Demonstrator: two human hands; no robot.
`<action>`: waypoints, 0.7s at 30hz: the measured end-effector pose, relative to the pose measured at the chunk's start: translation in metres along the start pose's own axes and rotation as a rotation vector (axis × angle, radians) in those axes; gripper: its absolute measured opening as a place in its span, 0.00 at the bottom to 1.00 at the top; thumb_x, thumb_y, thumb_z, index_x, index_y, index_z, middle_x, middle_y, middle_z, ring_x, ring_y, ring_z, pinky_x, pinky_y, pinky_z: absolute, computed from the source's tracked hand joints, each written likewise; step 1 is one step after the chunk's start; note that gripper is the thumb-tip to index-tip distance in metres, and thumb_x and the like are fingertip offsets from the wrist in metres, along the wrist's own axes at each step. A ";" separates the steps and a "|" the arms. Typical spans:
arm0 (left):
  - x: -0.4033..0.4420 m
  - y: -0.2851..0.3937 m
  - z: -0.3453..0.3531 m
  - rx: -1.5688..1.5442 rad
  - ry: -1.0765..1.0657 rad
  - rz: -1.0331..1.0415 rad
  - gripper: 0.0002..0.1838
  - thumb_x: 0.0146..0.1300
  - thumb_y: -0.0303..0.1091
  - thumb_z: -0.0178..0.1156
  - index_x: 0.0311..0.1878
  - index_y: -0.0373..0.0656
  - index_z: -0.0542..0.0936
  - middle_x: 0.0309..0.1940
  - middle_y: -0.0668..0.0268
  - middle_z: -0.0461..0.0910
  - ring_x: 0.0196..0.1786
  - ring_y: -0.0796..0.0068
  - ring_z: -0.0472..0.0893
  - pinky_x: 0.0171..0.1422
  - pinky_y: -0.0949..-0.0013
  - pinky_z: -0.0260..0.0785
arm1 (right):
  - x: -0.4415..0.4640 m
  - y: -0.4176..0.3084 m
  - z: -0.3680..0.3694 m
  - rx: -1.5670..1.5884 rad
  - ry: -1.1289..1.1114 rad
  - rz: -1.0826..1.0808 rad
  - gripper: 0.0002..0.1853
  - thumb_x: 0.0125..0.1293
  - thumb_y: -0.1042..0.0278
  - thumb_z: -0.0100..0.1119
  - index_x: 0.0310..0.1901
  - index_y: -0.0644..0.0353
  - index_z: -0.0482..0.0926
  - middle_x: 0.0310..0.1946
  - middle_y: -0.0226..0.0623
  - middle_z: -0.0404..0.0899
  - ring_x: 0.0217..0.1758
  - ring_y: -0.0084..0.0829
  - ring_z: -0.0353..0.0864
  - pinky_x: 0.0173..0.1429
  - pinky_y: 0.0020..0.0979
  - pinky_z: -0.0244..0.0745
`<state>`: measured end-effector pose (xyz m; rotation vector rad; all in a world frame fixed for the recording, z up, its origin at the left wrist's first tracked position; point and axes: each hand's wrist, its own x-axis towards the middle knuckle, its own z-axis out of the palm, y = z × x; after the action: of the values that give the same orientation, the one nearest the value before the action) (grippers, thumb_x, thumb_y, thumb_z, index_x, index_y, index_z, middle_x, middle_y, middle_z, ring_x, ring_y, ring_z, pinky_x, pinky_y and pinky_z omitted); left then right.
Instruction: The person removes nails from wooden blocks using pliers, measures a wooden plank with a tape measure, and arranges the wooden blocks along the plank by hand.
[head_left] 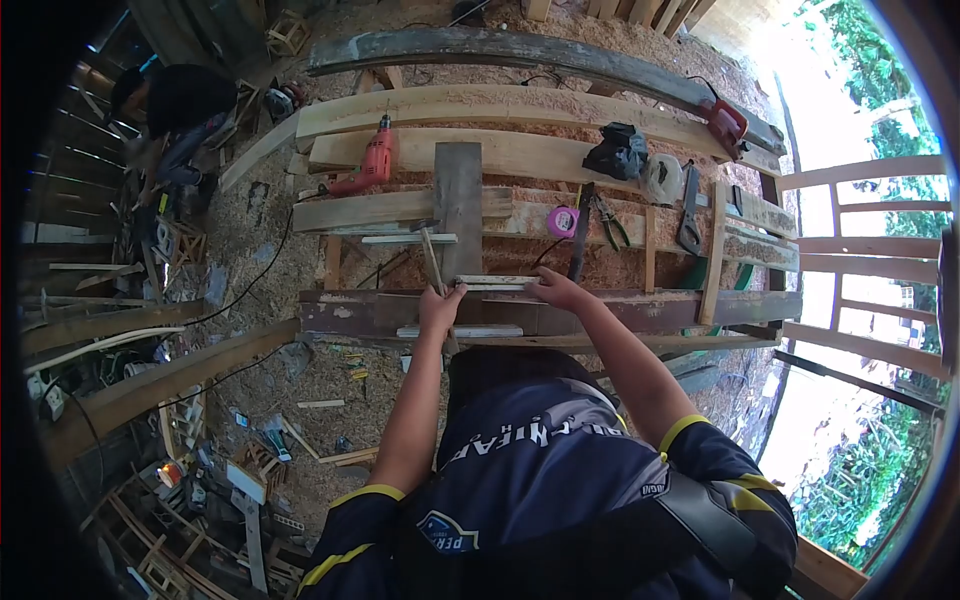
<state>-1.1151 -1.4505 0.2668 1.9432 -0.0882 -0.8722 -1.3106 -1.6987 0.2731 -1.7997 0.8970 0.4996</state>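
My left hand point(440, 308) is closed around the wooden handle of a hammer point(432, 262), its head pointing away from me. That hand's fingertips also reach the left end of a pair of thin pale wooden strips point(495, 281). My right hand point(557, 290) pinches the right end of these strips, which lie level above the bench beam point(620, 311). A dark upright board point(458, 190) lies just beyond them. Another pale strip point(408, 239) rests near the hammer head, and one more point(460, 331) lies on the beam close to my body.
A red drill point(373, 162) lies on the planks at left. Beyond my right hand are a pink tape measure point(562, 221), pliers point(611, 225), a handsaw point(689, 215), a black plastic bag point(617, 150) and a red power tool point(726, 128). A person point(180, 125) crouches at far left.
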 end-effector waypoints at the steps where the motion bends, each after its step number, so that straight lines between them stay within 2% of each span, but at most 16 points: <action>1: -0.003 0.007 -0.001 0.023 0.002 -0.016 0.24 0.64 0.46 0.81 0.46 0.37 0.80 0.38 0.62 0.86 0.42 0.68 0.86 0.51 0.59 0.77 | 0.003 0.008 0.003 -0.037 0.037 -0.025 0.48 0.73 0.36 0.67 0.80 0.69 0.67 0.71 0.62 0.79 0.76 0.50 0.80 0.78 0.43 0.73; 4: -0.008 0.021 -0.005 0.083 -0.004 -0.057 0.25 0.64 0.47 0.81 0.45 0.36 0.80 0.39 0.60 0.87 0.43 0.66 0.87 0.52 0.58 0.77 | 0.012 0.023 0.003 0.034 -0.024 -0.051 0.46 0.73 0.35 0.67 0.78 0.67 0.70 0.65 0.60 0.85 0.70 0.49 0.85 0.73 0.44 0.77; 7: -0.011 0.024 -0.007 0.085 -0.020 -0.065 0.25 0.64 0.48 0.80 0.45 0.36 0.80 0.40 0.58 0.88 0.44 0.63 0.88 0.53 0.57 0.78 | 0.008 0.010 -0.003 0.018 -0.079 0.017 0.48 0.71 0.30 0.66 0.79 0.61 0.71 0.67 0.60 0.83 0.75 0.54 0.81 0.78 0.44 0.73; 10: -0.004 0.016 -0.005 0.059 -0.031 -0.026 0.25 0.64 0.48 0.80 0.46 0.36 0.81 0.41 0.57 0.88 0.46 0.60 0.89 0.54 0.55 0.78 | -0.009 -0.019 -0.012 -0.135 -0.050 -0.041 0.44 0.72 0.31 0.65 0.77 0.60 0.75 0.66 0.59 0.84 0.73 0.56 0.81 0.77 0.45 0.75; 13: 0.004 0.012 -0.005 0.148 -0.022 -0.011 0.26 0.64 0.49 0.80 0.48 0.35 0.81 0.43 0.55 0.89 0.48 0.55 0.89 0.56 0.53 0.78 | -0.008 -0.014 -0.007 -0.302 0.097 -0.174 0.39 0.71 0.34 0.69 0.69 0.61 0.80 0.57 0.55 0.89 0.62 0.53 0.89 0.67 0.45 0.81; 15: 0.000 0.018 -0.005 0.225 -0.010 -0.023 0.27 0.63 0.48 0.80 0.49 0.35 0.81 0.46 0.53 0.90 0.51 0.51 0.90 0.57 0.51 0.79 | 0.000 -0.007 -0.004 -0.387 0.160 -0.262 0.34 0.71 0.40 0.69 0.68 0.59 0.82 0.55 0.55 0.89 0.61 0.55 0.88 0.66 0.46 0.82; 18: 0.007 0.011 -0.006 0.247 -0.079 -0.015 0.35 0.66 0.51 0.78 0.65 0.32 0.80 0.58 0.46 0.87 0.62 0.45 0.87 0.64 0.48 0.79 | -0.006 -0.004 -0.002 -0.379 0.221 -0.288 0.28 0.70 0.48 0.70 0.66 0.56 0.84 0.52 0.56 0.89 0.59 0.57 0.88 0.63 0.49 0.82; 21: 0.005 0.013 -0.002 0.310 -0.010 -0.093 0.47 0.71 0.56 0.73 0.80 0.32 0.69 0.71 0.42 0.79 0.72 0.42 0.80 0.72 0.46 0.77 | -0.018 -0.016 0.002 -0.302 0.365 -0.366 0.25 0.71 0.53 0.70 0.66 0.53 0.84 0.49 0.54 0.90 0.55 0.58 0.88 0.59 0.50 0.83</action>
<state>-1.1063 -1.4576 0.2758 2.2461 -0.1473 -0.9746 -1.3099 -1.6876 0.2947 -2.3204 0.7325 0.0708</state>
